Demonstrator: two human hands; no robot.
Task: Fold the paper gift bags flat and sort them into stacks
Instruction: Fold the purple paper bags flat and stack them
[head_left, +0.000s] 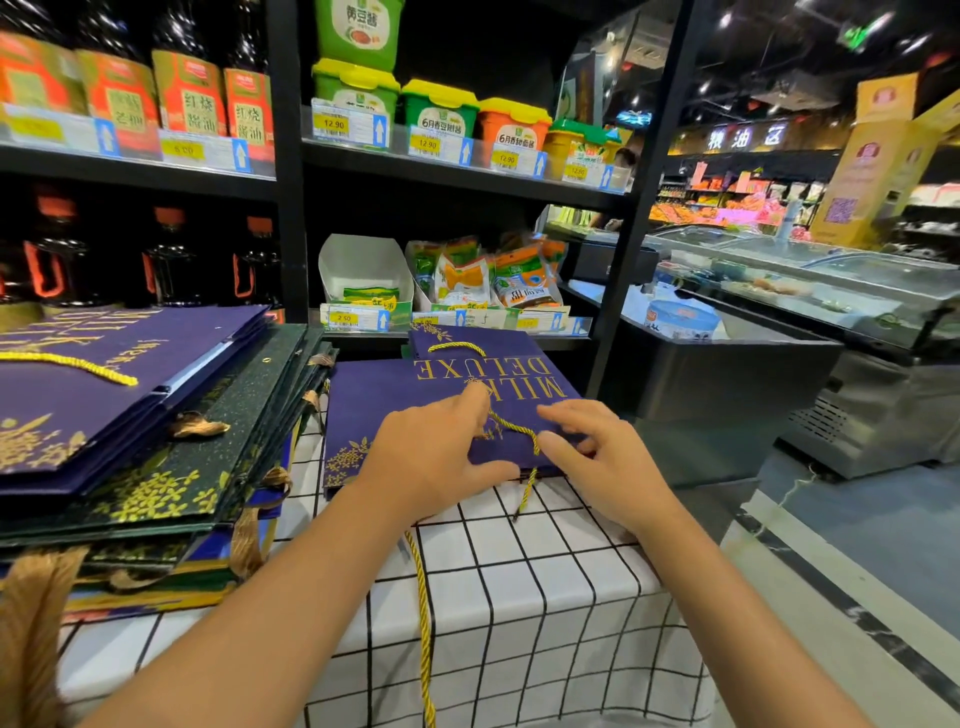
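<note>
A purple gift bag (395, 395) printed "MILK DELUXE" in gold lies flat on the checked tablecloth (519, 571), its near edge towards me. My left hand (431, 457) rests on that near edge, fingers spread over the paper and thumb at the rim. My right hand (597, 457) hovers beside it with fingers loosely curled at the bag's right corner. A gold cord handle (511, 428) loops between the two hands; another gold cord (423, 613) hangs down over the cloth. At the left stands a tall stack of flattened bags (156, 467), purple ones on top (104, 384), dark green ones beneath.
Store shelves with sauce bottles (171, 260), tubs (441, 109) and snack packets (498, 275) rise right behind the table. A glass-topped freezer case (779, 338) stands to the right, with an aisle floor (857, 519) below it. The table's right edge drops off near my right forearm.
</note>
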